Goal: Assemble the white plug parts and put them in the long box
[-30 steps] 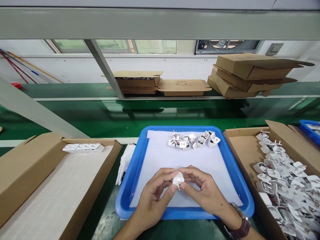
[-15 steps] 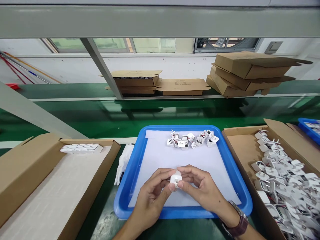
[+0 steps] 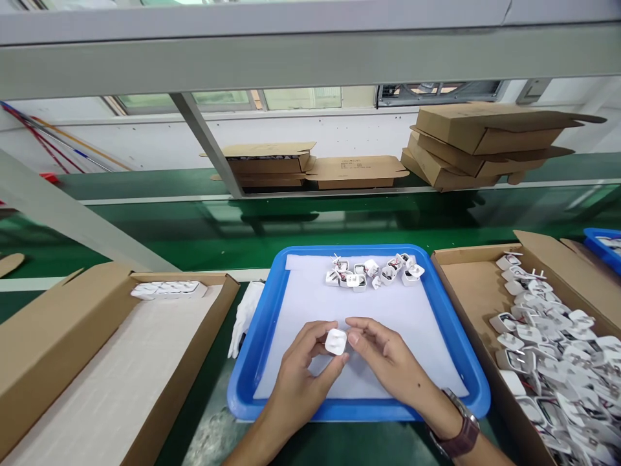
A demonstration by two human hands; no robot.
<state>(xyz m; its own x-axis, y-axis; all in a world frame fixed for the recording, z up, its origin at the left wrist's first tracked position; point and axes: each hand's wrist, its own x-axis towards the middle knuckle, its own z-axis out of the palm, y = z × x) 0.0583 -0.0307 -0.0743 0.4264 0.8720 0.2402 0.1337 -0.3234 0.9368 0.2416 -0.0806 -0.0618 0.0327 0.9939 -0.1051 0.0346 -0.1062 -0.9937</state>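
Observation:
Over the near half of the blue tray [image 3: 359, 410], my left hand [image 3: 305, 372] pinches a small white plug adapter [image 3: 336, 342] between thumb and fingers. Its rounded square end faces me. Just to the right of it, my right hand [image 3: 385, 362] has its thumb and forefinger apart, with the thumb tip very close to the adapter's edge; contact is hard to tell. Several open white adapter shells [image 3: 359, 279] with small parts and red wires lie at the tray's far side, on a white sheet [image 3: 310, 301].
At right, an open cardboard box [image 3: 478, 323] holds a heap of white adapter parts [image 3: 557, 349]. The left cardboard box [image 3: 165, 401] has a row of white pieces [image 3: 169, 289] at its far end. A white glove [image 3: 246, 314] lies beside the tray. Stacked cartons [image 3: 485, 145] stand behind.
My right fingers have come off the adapter, which both hands held before. The adapter has shifted slightly left and turned its square end towards me. The view has tilted slightly.

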